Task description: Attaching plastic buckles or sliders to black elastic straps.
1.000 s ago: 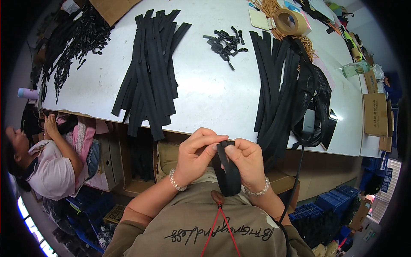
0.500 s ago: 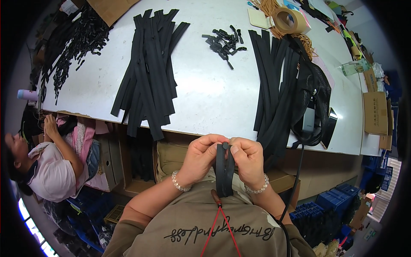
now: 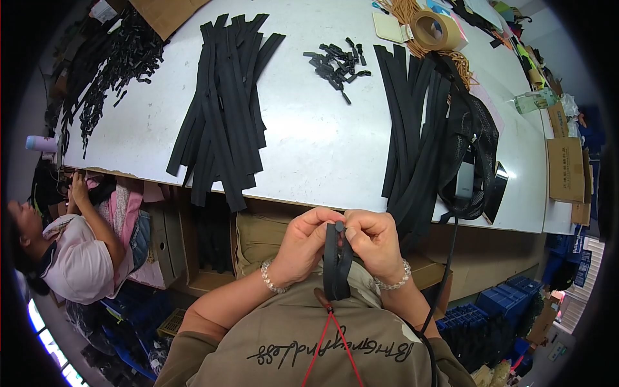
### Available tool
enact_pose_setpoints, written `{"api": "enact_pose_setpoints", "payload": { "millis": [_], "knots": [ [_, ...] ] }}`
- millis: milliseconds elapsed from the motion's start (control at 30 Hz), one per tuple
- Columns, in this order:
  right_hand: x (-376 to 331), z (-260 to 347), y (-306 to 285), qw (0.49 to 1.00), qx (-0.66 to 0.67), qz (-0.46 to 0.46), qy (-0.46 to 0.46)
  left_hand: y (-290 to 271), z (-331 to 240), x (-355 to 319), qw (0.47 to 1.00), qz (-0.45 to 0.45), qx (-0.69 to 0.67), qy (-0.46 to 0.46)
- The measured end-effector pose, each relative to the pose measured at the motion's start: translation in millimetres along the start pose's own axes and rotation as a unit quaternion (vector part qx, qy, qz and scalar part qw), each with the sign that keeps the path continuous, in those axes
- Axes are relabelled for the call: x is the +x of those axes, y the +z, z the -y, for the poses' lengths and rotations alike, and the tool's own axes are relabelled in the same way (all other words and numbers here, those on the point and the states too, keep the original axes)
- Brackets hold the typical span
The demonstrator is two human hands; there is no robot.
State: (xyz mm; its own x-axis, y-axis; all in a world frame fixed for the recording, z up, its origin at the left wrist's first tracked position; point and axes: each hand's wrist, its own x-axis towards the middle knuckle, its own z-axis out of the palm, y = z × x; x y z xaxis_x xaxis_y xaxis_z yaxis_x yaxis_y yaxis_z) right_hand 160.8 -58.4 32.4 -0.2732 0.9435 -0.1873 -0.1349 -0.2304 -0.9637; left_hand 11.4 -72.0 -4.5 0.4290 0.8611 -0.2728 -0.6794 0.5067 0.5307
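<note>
Close in front of my chest, my left hand (image 3: 302, 244) and my right hand (image 3: 374, 240) pinch the two upper ends of a black zipper (image 3: 336, 277), fingertips almost meeting. It hangs from them folded in a narrow loop. A small dark rounded piece (image 3: 340, 226) shows between my fingertips; whether it is the zipper's slider or pull I cannot tell. On the table ahead lie a bundle of similar black zipper strips (image 3: 227, 109) to the left and a small heap of black zipper pulls (image 3: 338, 64) in the middle.
More black strips (image 3: 403, 116) lie at the right beside a black mesh bag (image 3: 480, 142) with a cord. Behind them stands a tape roll (image 3: 433, 31). A larger pile of black pulls (image 3: 122, 64) covers the far left. A co-worker (image 3: 77, 258) sits left; cardboard boxes (image 3: 567, 169) stand right.
Both hands have dropped slightly toward my body, carrying the zipper with them, still pinched at its ends. The co-worker's arm has shifted a little.
</note>
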Motion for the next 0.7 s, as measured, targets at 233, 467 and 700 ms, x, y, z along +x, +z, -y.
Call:
{"api": "enact_pose_setpoints", "payload": {
  "millis": [233, 467, 700],
  "knots": [
    [1.4, 4.2, -4.4, 0.998, -0.041, 0.046, -0.001, -0.6, -0.1, -2.0, 1.000, -0.001, 0.012, 0.009],
    [5.2, 12.9, -10.5, 0.991, -0.073, 0.103, 0.047, -2.8, 4.5, -3.4, 1.000, -0.008, 0.020, 0.023],
    [6.5, 17.7, -12.2, 0.987, -0.048, 0.128, 0.090, -6.0, 4.5, -3.2, 1.000, -0.004, 0.025, 0.013]
  ]
}}
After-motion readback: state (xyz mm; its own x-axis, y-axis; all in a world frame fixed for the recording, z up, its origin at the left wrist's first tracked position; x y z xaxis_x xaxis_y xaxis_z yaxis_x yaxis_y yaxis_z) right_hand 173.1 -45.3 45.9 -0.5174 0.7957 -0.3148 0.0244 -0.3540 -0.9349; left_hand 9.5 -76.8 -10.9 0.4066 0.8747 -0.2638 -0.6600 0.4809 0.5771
